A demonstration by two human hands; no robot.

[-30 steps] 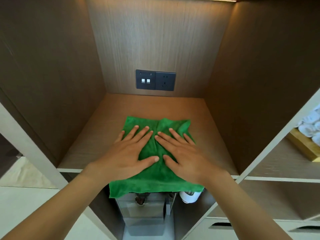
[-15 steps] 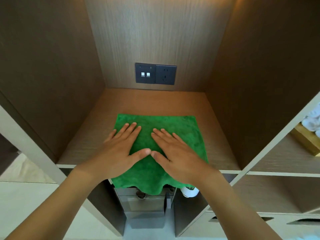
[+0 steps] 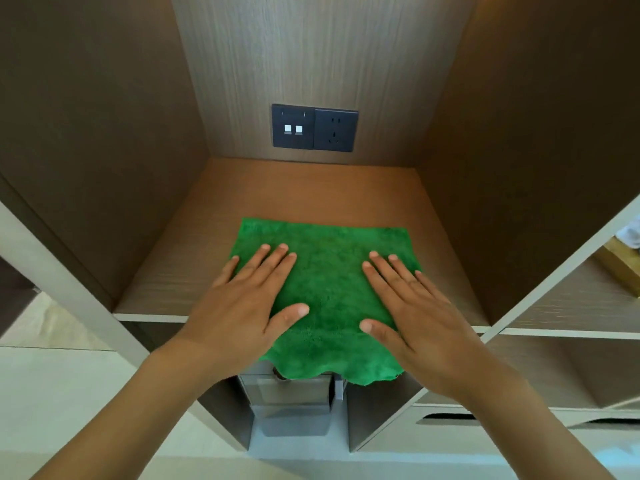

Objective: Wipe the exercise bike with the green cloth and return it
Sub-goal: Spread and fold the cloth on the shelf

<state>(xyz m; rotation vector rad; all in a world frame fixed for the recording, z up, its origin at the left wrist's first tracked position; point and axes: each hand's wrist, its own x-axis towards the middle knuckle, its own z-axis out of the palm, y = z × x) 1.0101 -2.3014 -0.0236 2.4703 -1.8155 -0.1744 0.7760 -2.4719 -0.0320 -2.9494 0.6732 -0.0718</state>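
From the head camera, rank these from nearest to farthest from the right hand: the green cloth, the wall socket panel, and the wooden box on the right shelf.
1. green cloth: directly under the right hand, on the shelf.
2. wooden box: off to the right, in the neighbouring compartment.
3. wall socket panel: on the back wall, beyond the cloth.

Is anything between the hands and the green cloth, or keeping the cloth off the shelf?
Nothing visible. The left hand and right hand lie flat directly on the green cloth, which rests on the wooden shelf; only its near edge overhangs the shelf front.
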